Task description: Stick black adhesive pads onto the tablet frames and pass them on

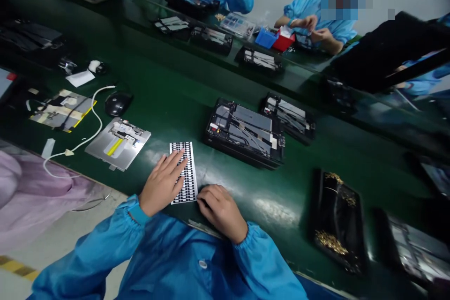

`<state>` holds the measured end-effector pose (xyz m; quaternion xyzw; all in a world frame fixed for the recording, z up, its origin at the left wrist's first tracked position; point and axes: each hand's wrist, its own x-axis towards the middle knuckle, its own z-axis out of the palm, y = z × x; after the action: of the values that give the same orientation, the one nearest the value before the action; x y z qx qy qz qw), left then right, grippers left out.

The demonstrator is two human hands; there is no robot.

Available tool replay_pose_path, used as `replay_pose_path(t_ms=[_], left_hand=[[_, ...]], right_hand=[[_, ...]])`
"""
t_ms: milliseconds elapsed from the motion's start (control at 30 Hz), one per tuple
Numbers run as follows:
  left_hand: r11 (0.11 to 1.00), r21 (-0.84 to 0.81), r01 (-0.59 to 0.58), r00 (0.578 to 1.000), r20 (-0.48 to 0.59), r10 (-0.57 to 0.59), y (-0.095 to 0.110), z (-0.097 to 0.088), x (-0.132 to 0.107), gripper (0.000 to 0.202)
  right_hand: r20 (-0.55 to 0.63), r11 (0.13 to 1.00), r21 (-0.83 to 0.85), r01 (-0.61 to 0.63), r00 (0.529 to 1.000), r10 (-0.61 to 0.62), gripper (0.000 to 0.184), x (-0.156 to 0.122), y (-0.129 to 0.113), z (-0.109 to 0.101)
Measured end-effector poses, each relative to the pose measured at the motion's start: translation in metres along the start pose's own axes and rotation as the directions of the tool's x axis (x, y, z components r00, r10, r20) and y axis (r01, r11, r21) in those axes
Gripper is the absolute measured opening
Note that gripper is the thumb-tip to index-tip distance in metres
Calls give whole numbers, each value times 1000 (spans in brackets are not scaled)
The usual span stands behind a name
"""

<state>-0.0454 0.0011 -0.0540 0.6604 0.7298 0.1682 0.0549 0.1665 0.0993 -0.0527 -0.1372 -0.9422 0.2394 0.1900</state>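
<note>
A white sheet of small black stickers [190, 173] lies on the green table near its front edge. My left hand [162, 183] rests flat over the sheet's left part, fingers stretched out across the rows. At the sheet's lower right corner, the curled fingertips of my right hand [223, 211] pinch the edge; the thumb is partly hidden. Beyond the sheet, to the right, stands a stack of black device housings [246, 133] with grey panels and cables on top. To the left lies a silver metal panel [119, 145] with a yellow strip.
A black mouse [118, 103] and a white cable [94, 108] lie at the left. Another housing [290, 117] sits behind the stack. At right, a black tray [337, 215] holds small gold-coloured parts. Co-workers in blue sit across the table; a person in pink sits at left.
</note>
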Motion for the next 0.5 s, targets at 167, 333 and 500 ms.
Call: replay_pose_path(t_ms=[167,333,500], left_hand=[[999,33,-13,1000,14,12,9,9,3,60],[997,72,-32,999,1,32,6,13,1,61],[989,118,-89,995,-34,93,-1,13,2,67]], right_hand=[[65,994,-80,69,996,-64,14,9,-7,4],[135,968,-229,97,989,-67,13,11,-8,10],[238,940,-317,124,970,-48,10,27,-14,17]])
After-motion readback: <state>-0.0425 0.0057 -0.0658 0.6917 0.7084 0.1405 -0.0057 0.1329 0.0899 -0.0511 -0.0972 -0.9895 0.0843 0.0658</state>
